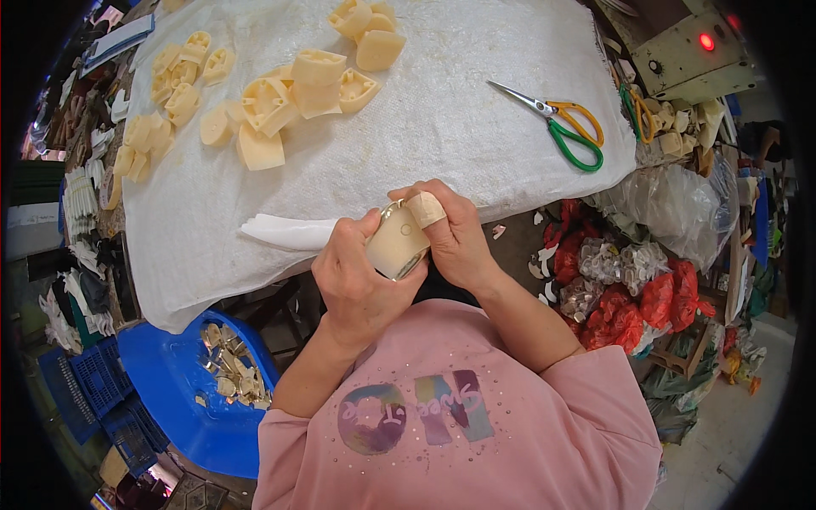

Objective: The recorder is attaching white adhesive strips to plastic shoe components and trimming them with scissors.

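Observation:
Above my lap, just off the table's front edge, I hold a cream block with a shiny rim [396,242], shaped like a shoe heel. My left hand [353,272] closes round its left side and lower end. Gripping the upper right side is my right hand [459,234], with beige tape [426,208] wrapped round one digit. A long white curved piece [289,231] lies on the white cloth [442,110], its right end beside my left hand. Farther back, several loose cream plastic heel-shaped blocks [270,106] rest in groups, some showing hollow, ribbed ends.
Scissors with green and orange handles [561,119] lie at the table's right. A blue tub [183,416] with shiny-rimmed pieces stands low left. Red and clear plastic bags [616,319] crowd the floor at right. A metal box with a red light [693,55] is back right.

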`<move>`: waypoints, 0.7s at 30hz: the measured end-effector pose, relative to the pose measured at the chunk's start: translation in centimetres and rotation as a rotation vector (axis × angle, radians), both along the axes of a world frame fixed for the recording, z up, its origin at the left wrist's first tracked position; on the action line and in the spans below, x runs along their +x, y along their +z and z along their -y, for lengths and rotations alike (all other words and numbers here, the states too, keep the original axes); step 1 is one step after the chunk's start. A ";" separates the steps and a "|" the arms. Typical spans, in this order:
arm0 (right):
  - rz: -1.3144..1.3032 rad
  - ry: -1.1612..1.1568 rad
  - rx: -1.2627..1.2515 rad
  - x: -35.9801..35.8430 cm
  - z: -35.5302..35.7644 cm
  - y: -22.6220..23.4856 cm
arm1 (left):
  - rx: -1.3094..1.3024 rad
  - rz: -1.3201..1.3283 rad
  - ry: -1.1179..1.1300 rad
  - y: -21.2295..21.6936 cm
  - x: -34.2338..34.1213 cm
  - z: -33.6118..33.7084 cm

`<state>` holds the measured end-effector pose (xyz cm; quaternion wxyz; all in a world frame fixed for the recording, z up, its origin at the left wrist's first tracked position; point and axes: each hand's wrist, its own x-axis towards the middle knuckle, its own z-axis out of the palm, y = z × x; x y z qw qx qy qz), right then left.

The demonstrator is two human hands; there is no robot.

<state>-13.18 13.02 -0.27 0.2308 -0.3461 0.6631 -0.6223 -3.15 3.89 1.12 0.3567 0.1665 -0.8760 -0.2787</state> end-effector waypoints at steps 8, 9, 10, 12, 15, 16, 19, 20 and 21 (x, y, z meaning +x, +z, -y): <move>0.739 0.066 -0.249 1.3 -0.3 -0.1 | -0.091 -0.141 -0.007 -0.5 -0.6 1.0; 0.468 0.038 -0.131 1.2 -0.4 0.5 | -0.091 -0.139 -0.007 -0.4 -0.5 0.9; 0.197 0.011 -0.014 1.2 -0.4 0.8 | -0.077 -0.108 0.014 -0.4 -0.3 0.8; 0.050 -0.056 -0.005 2.1 0.4 0.5 | -0.062 -0.076 0.032 -0.6 -0.2 0.8; -0.044 -0.079 0.028 2.6 0.5 0.5 | -0.151 -0.093 0.038 -1.2 -0.3 1.1; -0.049 -0.074 0.010 2.9 0.7 0.5 | -0.135 -0.105 0.041 -1.2 -0.2 1.1; -0.004 -0.032 -0.014 2.8 0.6 0.3 | -0.119 -0.118 0.025 -1.4 -0.1 1.2; 0.047 0.005 -0.018 2.5 0.4 0.3 | -0.119 -0.119 0.005 -1.4 0.0 1.2; 0.046 0.011 -0.020 2.1 0.3 0.2 | -0.122 -0.120 0.011 -1.2 -0.2 1.3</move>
